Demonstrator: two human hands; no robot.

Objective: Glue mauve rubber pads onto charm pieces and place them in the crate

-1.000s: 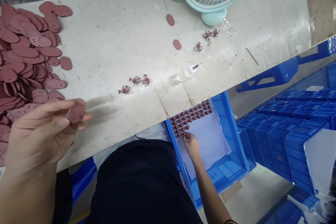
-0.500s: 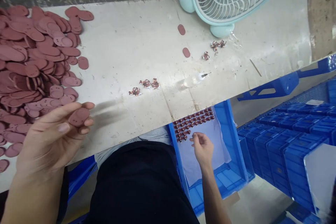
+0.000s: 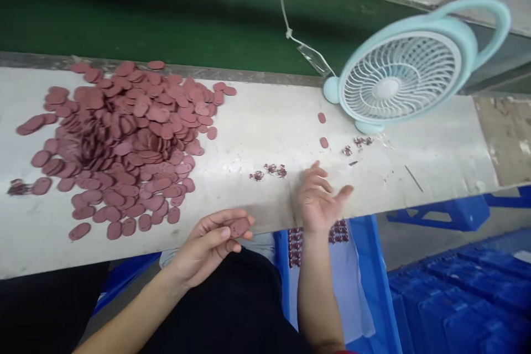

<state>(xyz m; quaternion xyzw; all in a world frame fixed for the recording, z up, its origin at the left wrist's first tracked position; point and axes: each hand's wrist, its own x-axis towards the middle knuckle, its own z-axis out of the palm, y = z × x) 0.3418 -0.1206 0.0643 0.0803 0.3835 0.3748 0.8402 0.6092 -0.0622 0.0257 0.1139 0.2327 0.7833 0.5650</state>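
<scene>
My left hand (image 3: 211, 243) pinches a flat reddish-brown oval piece (image 3: 239, 227) with small holes between thumb and fingers, just above the table's front edge. My right hand (image 3: 319, 199) is over the table, fingers apart and thumb stretched out, with nothing visible in it. Just beyond its fingers shows the dark thin tip (image 3: 353, 163) of a clear bottle, whose body is hard to make out. Small brown-and-white figure-like parts (image 3: 271, 170) lie between the two hands, and more such parts (image 3: 360, 142) lie past the right hand. Two loose ovals (image 3: 323, 142) are near them.
A large heap of reddish ovals (image 3: 136, 138) covers the table's left part. A light-blue fan (image 3: 388, 88) stands at the back right. Below the front edge, a blue crate (image 3: 373, 265) holds rows of small brown parts (image 3: 295, 246) on a white sheet. Blue crates (image 3: 468, 298) stand at right.
My right hand has risen from the crate to above the table and its fingers have spread. My left hand still holds the oval and is nearer the middle. The view has shifted.
</scene>
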